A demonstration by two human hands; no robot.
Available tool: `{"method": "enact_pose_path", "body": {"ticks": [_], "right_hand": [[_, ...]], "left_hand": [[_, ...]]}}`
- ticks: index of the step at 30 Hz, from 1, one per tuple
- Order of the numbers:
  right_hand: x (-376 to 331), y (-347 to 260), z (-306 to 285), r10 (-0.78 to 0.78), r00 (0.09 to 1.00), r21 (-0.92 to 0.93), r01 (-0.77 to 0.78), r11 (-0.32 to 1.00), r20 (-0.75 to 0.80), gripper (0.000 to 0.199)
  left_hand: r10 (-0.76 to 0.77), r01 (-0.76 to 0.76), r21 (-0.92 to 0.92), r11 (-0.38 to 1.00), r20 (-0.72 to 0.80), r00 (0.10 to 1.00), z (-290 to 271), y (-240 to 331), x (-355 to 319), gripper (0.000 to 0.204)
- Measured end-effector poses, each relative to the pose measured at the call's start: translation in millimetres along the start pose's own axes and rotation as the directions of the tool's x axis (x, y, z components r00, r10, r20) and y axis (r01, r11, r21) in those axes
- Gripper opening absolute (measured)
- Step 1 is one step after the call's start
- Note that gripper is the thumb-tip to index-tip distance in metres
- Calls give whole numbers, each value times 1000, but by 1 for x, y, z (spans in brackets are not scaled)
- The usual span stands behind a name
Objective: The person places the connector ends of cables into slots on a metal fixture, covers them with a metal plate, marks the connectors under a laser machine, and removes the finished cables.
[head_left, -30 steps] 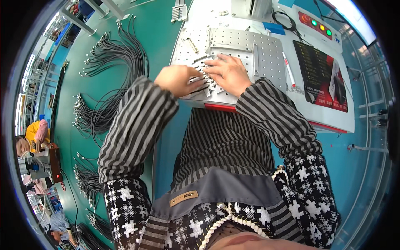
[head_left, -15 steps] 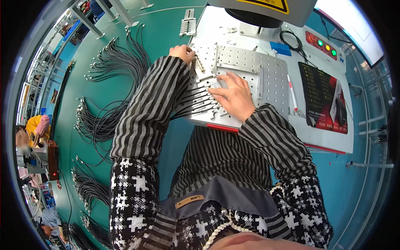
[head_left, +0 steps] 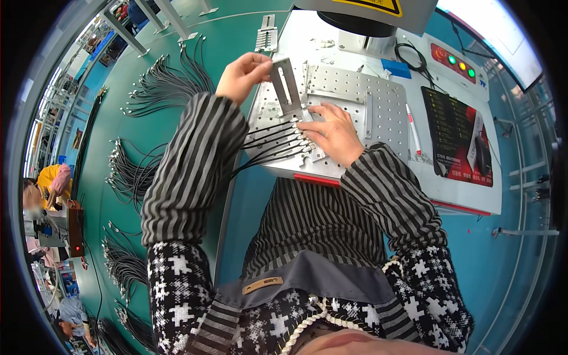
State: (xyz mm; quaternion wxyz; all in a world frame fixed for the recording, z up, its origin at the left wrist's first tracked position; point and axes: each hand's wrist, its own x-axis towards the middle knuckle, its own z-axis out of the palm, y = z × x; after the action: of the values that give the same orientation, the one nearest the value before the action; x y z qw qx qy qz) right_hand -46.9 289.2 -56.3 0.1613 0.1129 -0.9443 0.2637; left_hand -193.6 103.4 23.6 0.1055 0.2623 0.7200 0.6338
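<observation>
My left hand (head_left: 244, 76) pinches the top end of a slotted metal plate (head_left: 285, 89), which stands tilted up. The plate's lower end meets a metal fixture (head_left: 319, 155) near the front left of the perforated plate (head_left: 387, 97); whether it is hinged there I cannot tell. Several black cables (head_left: 269, 142) lie side by side, their light connector ends set along the fixture. On the fixture, next to these ends, my right hand (head_left: 337, 133) rests with thumb and fingers spread apart.
Bundles of black cables (head_left: 139, 171) lie on the green table (head_left: 94, 195) to the left. A slotted metal fixture (head_left: 266, 38) sits beyond my left hand. A machine head (head_left: 361, 21) overhangs the white bench. Rightward are a pen (head_left: 413, 130), a dark mat (head_left: 455, 136) and a button panel (head_left: 452, 62).
My left hand has moved up and to the left, lifting the slotted plate from lying low to a tilted stand. The right hand stays nearly where it was.
</observation>
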Motion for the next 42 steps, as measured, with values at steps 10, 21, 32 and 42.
{"method": "enact_pose_path", "body": {"ticks": [10, 21, 32, 42], "right_hand": [[-3, 2, -23, 22, 985, 62, -12, 998, -171, 30], [-43, 3, -33, -15, 999, -489, -9, 872, -45, 49], [-25, 51, -70, 224, 973, -495, -167, 853, 57, 60], [-43, 83, -86, 10, 989, -157, -34, 987, -150, 44]], "left_hand": [[164, -426, 668, 610, 420, 893, 22, 6, -97, 20], [-443, -121, 904, 411, 314, 840, 4, 6, -136, 44], [-491, 704, -148, 695, 618, 614, 103, -25, -164, 41], [-402, 511, -39, 859, 568, 718, 118, -48, -157, 47]]}}
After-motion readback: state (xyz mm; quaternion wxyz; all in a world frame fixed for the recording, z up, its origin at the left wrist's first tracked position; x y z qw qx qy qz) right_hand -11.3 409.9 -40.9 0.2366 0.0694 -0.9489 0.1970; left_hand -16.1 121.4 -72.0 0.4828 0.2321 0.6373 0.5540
